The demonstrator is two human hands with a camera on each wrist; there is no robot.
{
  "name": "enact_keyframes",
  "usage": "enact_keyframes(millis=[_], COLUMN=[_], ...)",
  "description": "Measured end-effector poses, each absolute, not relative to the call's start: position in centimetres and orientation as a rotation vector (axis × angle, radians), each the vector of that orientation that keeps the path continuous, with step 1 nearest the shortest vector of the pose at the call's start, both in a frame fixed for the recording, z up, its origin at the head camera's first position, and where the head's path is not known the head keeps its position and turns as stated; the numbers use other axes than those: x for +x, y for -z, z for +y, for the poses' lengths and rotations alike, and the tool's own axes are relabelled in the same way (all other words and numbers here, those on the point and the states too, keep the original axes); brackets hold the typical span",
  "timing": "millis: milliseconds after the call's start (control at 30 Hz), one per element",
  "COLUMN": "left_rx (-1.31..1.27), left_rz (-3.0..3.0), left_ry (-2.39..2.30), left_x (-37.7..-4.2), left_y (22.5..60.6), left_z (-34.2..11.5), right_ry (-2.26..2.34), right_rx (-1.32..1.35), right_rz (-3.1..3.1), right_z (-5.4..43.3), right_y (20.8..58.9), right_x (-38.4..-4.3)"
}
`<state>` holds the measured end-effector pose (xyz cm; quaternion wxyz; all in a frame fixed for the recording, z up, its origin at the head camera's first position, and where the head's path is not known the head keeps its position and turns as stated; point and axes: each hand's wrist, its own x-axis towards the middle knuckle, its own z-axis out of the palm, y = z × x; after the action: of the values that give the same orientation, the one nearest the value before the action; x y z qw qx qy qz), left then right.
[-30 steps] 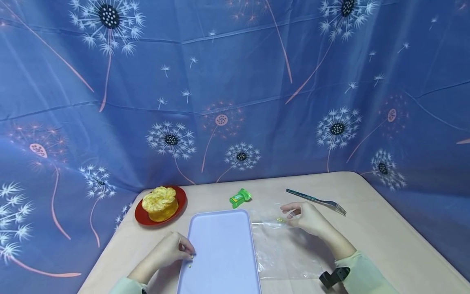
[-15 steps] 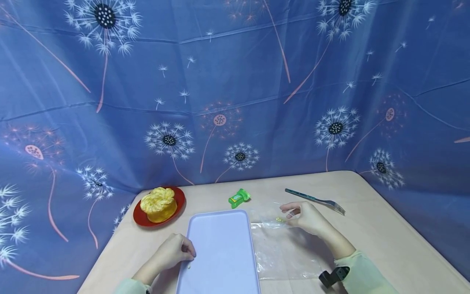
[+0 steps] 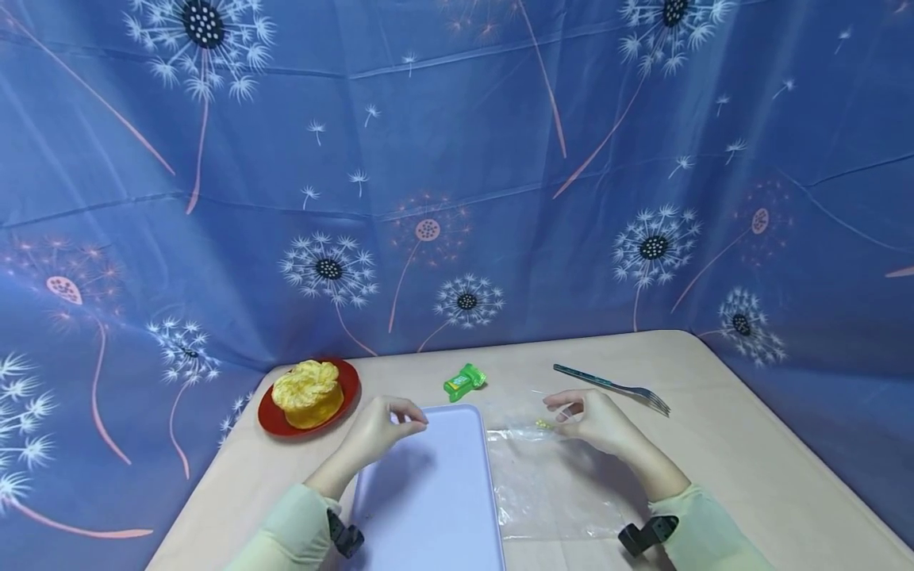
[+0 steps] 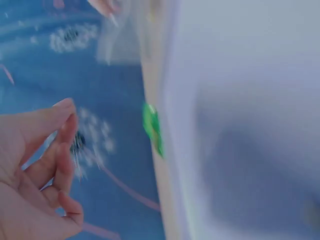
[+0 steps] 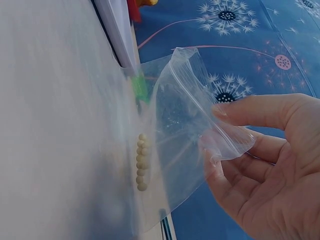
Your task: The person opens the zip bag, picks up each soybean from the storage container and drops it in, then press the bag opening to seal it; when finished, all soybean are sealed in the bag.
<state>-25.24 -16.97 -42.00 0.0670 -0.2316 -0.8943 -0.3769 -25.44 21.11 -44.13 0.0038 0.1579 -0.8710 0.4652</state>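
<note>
My left hand (image 3: 382, 434) is raised over the far left part of the lavender tray (image 3: 446, 484). Its thumb and index fingertips meet in a pinch in the left wrist view; the soybean between them is hidden. To the right of the tray, my right hand (image 3: 600, 422) grips the mouth of a clear zip-lock bag (image 3: 553, 492), thumb on one side of the zip strip and fingers on the other. Several pale yellow soybeans (image 5: 142, 162) lie in a row inside the bag. The bag's mouth gapes a little at the hand.
On a red plate (image 3: 270, 420) at the back left stands a yellow cake-like bun (image 3: 309, 394). A green candy packet (image 3: 464, 382) lies behind the tray. The fork (image 3: 614, 386) lies at the back right, beyond my right hand. A blue patterned curtain (image 3: 500, 198) hangs behind the table.
My left hand has picked a soybean off the tray's left edge, then lifted and moved forward and right over the tray. The right hand has stayed on the bag.
</note>
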Motion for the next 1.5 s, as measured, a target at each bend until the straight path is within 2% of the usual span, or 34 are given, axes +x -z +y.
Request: enact_keyframes(millis=[333, 700, 1100, 1500], left_rx=[-0.787, -0.842, -0.777, -0.734], left_rz=[-2.658, -2.681, -2.618, -2.75], left_ry=[1.183, 1.133, 1.265, 1.141], left_x=[-28.8, -29.9, -27.6, -24.7], left_y=[41.1, 42.6, 40.4, 41.6], left_z=[-6.3, -2.3, -5.7, -17.0], right_ry=[-1.476, -1.454, -1.45, -1.451], right_rx=[0.528, 0.542, 0.532, 0.487], right_rz=[-2.703, -2.713, -2.719, -2.734], right_z=[21.1, 20.9, 21.1, 21.0], right_y=[44.1, 44.2, 44.2, 44.0], right_x=[-25.4, -25.2, -25.0, -25.3])
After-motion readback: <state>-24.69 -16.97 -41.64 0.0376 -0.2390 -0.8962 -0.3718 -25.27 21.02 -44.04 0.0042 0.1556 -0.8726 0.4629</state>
